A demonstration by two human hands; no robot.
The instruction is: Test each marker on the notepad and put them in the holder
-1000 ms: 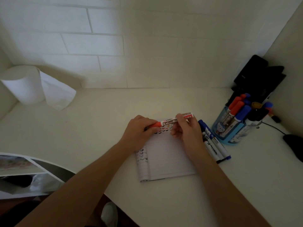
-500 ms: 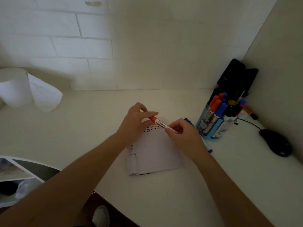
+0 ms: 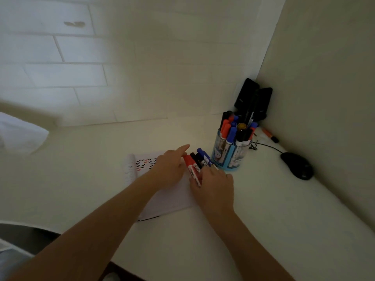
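I see a black mouse (image 3: 297, 166) on the white desk (image 3: 81, 169), far right — its cable (image 3: 267, 146) trails left. Dark flat cases (image 3: 253, 96) lean in the far corner; white paper (image 3: 20, 136) sits far left.

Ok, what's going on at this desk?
A person is testing markers at a white desk. Their right hand is on the lower end of a red-capped marker, beside a black-capped marker and a blue-capped marker; whether it grips is unclear. The left hand hovers alongside, index finger straight. The lined notepad shows rows of test ticks, and the blue round holder stands crowded with markers.
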